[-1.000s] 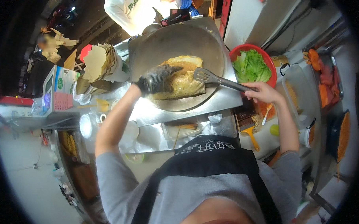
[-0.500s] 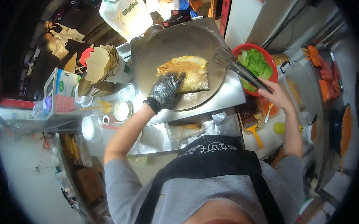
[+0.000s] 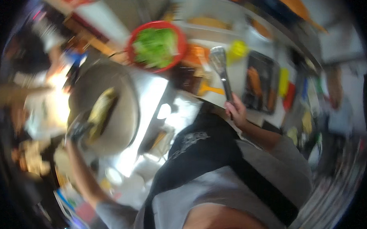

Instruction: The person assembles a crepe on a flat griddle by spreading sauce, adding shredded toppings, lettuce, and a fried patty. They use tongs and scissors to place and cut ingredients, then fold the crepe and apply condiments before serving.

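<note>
My left hand [image 3: 79, 128], in a dark glove, is at the near left edge of a folded, browned flatbread [image 3: 101, 110] on the round griddle [image 3: 125, 116]. Motion blur smears its fingers, so I cannot tell whether they grip the bread or only touch it. The bread looks narrow and long from here. My bare right hand [image 3: 236, 108] is closed round the dark handle of a slotted spatula [image 3: 219, 61]. That metal head points up and away from me, over the counter and apart from the food.
A red bowl of green lettuce [image 3: 155, 49] stands beyond the griddle. Further right are an orange-yellow scraper [image 3: 210, 88], a yellow bottle [image 3: 237, 51] and a black tray [image 3: 261, 81] of sausage-like food. Blurred people [image 3: 46, 113] are across the griddle at the left.
My view has swung to the right and blurred. My right hand has brought the spatula away from the lettuce bowl, over the counter. My left hand has shifted to the bread's edge.
</note>
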The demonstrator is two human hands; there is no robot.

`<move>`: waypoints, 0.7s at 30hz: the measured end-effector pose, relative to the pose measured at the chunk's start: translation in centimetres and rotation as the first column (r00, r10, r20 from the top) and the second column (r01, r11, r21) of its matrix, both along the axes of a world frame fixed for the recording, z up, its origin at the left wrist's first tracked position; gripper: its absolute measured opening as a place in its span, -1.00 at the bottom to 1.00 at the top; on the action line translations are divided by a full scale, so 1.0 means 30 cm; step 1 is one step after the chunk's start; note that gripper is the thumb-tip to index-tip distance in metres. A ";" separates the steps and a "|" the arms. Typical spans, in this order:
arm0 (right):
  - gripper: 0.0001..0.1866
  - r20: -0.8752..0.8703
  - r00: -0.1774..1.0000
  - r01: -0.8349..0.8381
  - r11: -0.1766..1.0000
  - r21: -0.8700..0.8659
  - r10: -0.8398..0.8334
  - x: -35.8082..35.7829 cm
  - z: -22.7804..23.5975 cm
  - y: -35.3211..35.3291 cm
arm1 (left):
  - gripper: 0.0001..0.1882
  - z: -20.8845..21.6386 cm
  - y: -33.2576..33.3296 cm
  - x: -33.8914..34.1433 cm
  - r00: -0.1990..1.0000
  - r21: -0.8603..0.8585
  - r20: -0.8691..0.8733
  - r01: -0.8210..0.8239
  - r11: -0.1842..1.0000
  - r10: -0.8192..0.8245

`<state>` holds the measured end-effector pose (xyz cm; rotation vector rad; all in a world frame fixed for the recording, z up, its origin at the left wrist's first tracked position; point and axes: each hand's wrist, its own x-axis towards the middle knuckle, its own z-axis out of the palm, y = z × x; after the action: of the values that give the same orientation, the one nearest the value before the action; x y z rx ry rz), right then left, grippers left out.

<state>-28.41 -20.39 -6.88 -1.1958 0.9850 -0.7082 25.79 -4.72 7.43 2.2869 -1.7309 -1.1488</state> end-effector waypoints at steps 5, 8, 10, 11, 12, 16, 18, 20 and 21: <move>-0.46 -0.396 0.696 0.522 0.801 -0.293 -0.599 -0.328 -0.286 0.045 | -0.44 -0.111 0.046 0.068 0.902 -0.087 -0.289 -0.358 0.930 0.320; -0.34 -0.630 0.318 0.467 0.695 -0.547 -0.709 -0.450 -0.372 -0.018 | -0.49 -0.149 0.035 0.142 0.934 -0.222 -0.181 -0.343 0.913 0.307; -0.28 -0.694 0.233 0.466 0.705 -0.535 -0.681 -0.532 -0.425 -0.118 | -0.51 -0.209 0.040 0.182 0.962 -0.333 -0.033 -0.268 0.904 0.273; -0.28 -0.709 0.224 0.439 0.719 -0.539 -0.669 -0.563 -0.452 -0.170 | -0.52 -0.256 0.051 0.188 0.963 -0.386 0.039 -0.233 0.893 0.268; -0.28 -0.722 0.212 0.413 0.730 -0.544 -0.658 -0.586 -0.464 -0.217 | -0.52 -0.279 0.050 0.171 0.958 -0.434 0.110 -0.194 0.880 0.265; -0.33 -0.728 0.030 0.161 0.722 -0.673 -0.685 -0.704 -0.571 -0.327 | -0.52 -0.265 0.000 0.028 0.903 -0.397 0.272 -0.209 0.894 0.332; -0.41 -0.690 -0.035 0.054 0.688 -0.723 -0.723 -0.672 -0.565 -0.355 | -0.50 -0.288 0.056 0.040 0.878 -0.396 0.272 -0.270 0.878 0.393; -0.51 -0.736 -0.035 0.085 0.732 -0.676 -0.676 -0.643 -0.500 -0.352 | -0.46 -0.316 0.100 0.031 0.787 -0.300 0.475 -0.275 0.913 0.393; -0.56 -0.770 -0.022 0.117 0.763 -0.636 -0.638 -0.616 -0.442 -0.332 | -0.45 -0.287 0.068 -0.046 0.744 -0.214 0.517 -0.366 0.906 0.423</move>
<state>-46.88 -30.34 -20.13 -1.8274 2.6104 -0.4318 24.42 -2.66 -1.17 2.9140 -1.2480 -0.3182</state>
